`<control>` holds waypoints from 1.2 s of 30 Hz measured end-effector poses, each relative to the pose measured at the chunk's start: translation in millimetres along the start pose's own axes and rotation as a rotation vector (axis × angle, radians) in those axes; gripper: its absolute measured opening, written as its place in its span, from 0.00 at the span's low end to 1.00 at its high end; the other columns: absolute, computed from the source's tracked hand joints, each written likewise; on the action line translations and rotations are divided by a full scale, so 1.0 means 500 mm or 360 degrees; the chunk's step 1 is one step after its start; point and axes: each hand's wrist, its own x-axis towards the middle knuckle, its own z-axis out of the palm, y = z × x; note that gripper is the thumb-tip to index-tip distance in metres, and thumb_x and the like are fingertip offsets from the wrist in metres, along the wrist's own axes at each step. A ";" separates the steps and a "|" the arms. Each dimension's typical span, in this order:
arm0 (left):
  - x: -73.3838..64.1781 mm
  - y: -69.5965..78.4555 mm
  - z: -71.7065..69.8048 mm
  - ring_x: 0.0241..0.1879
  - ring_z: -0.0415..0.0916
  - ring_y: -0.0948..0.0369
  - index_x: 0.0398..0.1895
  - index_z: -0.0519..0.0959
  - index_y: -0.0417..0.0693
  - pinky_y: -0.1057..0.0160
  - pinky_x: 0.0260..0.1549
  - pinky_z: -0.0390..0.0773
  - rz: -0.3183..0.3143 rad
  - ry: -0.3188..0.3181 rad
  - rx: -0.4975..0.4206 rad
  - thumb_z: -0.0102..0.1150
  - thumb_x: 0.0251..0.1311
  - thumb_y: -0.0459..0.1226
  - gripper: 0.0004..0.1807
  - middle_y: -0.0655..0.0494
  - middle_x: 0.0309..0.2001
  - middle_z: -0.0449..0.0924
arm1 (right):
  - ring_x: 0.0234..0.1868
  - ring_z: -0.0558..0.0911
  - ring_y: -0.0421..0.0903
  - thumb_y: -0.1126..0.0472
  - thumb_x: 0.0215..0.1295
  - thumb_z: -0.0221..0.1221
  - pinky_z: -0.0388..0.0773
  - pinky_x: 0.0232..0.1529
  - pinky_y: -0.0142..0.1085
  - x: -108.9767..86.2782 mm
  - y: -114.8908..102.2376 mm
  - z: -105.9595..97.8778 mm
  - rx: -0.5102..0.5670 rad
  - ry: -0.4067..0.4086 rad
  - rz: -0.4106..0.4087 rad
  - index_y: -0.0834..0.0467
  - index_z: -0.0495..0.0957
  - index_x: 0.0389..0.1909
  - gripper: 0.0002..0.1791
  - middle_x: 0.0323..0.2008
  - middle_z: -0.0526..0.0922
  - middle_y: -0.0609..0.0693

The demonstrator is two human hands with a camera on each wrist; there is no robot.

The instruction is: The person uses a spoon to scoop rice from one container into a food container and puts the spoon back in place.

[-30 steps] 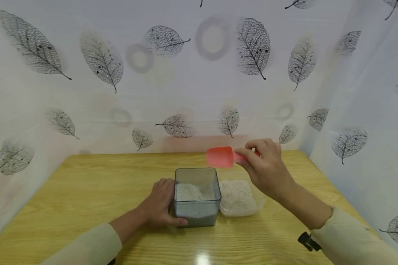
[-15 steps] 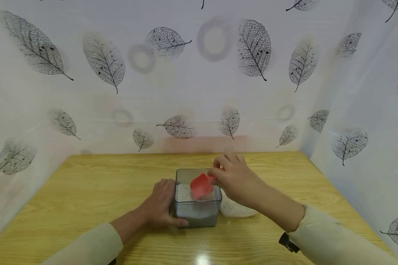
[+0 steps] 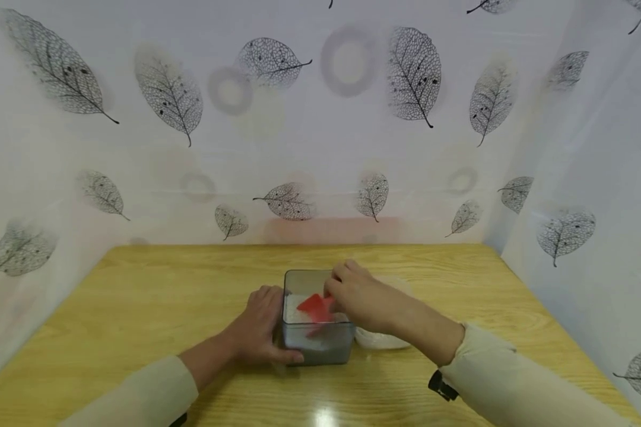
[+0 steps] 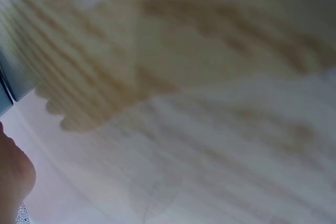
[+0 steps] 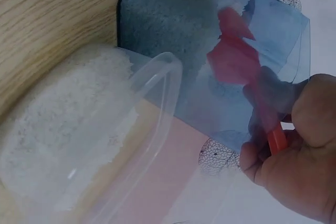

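A clear grey plastic container (image 3: pixel 320 350), square and upright on the table, holds white grainy stuff like rice. My left hand (image 3: pixel 257 326) grips its left side, thumb across the front wall. With my right hand (image 3: pixel 360 299) I pinch the handle of a red scoop (image 3: pixel 316 308), whose bowl is tilted down inside the container, close to the white grains. Through the see-through wall, the right wrist view also shows the red scoop (image 5: pixel 233 61). Only a little of the left hand (image 4: pixel 16 177) shows at the edge of the left wrist view.
Right beside the container stands a low clear plastic tub (image 3: pixel 381 342) of the same white grains, partly hidden under my right forearm. Both stand on a wood-grain table (image 3: pixel 155 290), with a leaf-print curtain (image 3: pixel 310 148) behind and at the sides.
My right hand has carried the scoop left and down, from above the tub into the container, with its bowl tipping downward. My left hand has stayed on the container.
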 end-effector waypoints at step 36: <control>0.002 0.009 -0.005 0.56 0.63 0.57 0.65 0.63 0.44 0.46 0.62 0.64 -0.0059 -0.0039 -0.0062 0.61 0.38 0.78 0.60 0.55 0.54 0.70 | 0.50 0.70 0.49 0.60 0.70 0.59 0.70 0.51 0.45 -0.067 0.049 0.007 0.0400 0.0499 0.0235 0.58 0.78 0.45 0.08 0.45 0.78 0.49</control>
